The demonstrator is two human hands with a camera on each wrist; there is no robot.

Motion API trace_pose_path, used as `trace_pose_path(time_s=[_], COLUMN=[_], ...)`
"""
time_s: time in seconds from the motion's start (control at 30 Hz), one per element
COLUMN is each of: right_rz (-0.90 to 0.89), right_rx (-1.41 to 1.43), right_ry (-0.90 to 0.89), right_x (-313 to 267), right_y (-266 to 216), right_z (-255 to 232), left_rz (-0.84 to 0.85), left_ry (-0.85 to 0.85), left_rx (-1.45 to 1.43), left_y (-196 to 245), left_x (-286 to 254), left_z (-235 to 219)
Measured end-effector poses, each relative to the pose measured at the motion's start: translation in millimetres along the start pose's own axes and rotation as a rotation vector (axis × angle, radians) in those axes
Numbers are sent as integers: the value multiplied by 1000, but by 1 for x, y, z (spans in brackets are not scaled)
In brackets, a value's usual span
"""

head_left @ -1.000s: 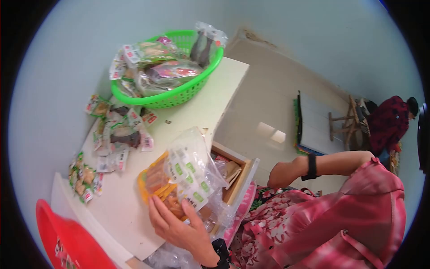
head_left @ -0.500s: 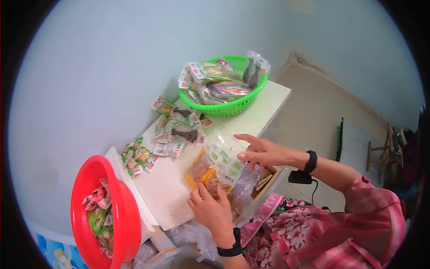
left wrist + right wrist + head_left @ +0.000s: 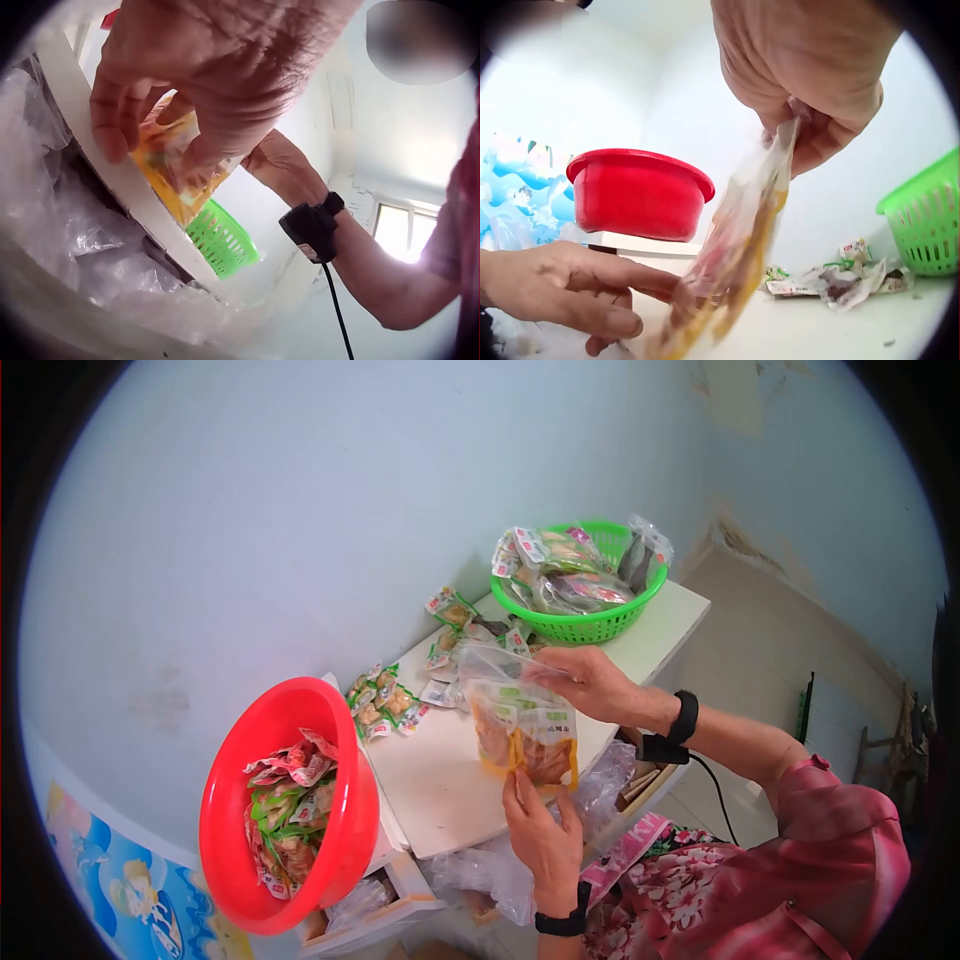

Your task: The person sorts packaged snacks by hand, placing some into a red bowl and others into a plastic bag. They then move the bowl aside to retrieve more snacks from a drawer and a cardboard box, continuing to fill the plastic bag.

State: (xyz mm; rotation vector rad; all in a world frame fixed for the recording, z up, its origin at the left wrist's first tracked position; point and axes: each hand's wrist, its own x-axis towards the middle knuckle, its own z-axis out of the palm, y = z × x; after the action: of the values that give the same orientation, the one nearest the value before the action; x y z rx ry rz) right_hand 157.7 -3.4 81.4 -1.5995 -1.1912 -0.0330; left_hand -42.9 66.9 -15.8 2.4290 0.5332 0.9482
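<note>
My right grip [image 3: 600, 685] pinches the top of a clear bag [image 3: 528, 725] with yellow at its lower part, thumb and fingers closed on the plastic. My left grip [image 3: 545, 835] is loose, its fingers fairly straight and touching the bag low down, its thumb apart from it. The bag hangs upright over the near right part of the white table [image 3: 430, 780]; I cannot tell whether its lower edge touches the top. Small packets [image 3: 385, 700] lie on the table farther off, toward the wall. At the far right stands a green basket [image 3: 590, 628] heaped with bags. To the left is a red tub [image 3: 360, 810] holding more packets, and crumpled clear plastic [image 3: 490, 875] lies below the near edge.
</note>
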Motion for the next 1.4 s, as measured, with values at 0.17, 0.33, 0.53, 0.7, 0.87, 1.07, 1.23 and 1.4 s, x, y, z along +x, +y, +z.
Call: trace_pose_path(time_s=[0.17, 0.33, 0.53, 0.7, 0.87, 1.07, 1.23, 1.4], right_rz=[-338, -255, -67, -79, -46, 67, 55, 169], right_rx=[-118, -85, 225, 380, 473, 564, 568, 590], right_ry=[-27, -138, -144, -239, -119, -183, -308, -338], right_x=[24, 26, 16, 14, -5, -34, -41, -37], right_y=[-34, -10, 18, 21, 46, 59, 83, 79], right_z=[-6, -16, -27, -42, -43, -46, -14, -2], left_rz=[-104, -107, -59, -109, -218, -91, -323, -164], left_ry=[46, 153, 126, 59, 123, 114, -82, 43], left_rx=[-213, -170, -234, -496, -786, -646, -790, -784], left_y=[2, -9, 12, -3, 1, -25, -22, -17], left_x=[4, 7, 41, 66, 65, 54, 63, 68], left_z=[-12, -18, -22, 13, 43, 27, 15, 17])
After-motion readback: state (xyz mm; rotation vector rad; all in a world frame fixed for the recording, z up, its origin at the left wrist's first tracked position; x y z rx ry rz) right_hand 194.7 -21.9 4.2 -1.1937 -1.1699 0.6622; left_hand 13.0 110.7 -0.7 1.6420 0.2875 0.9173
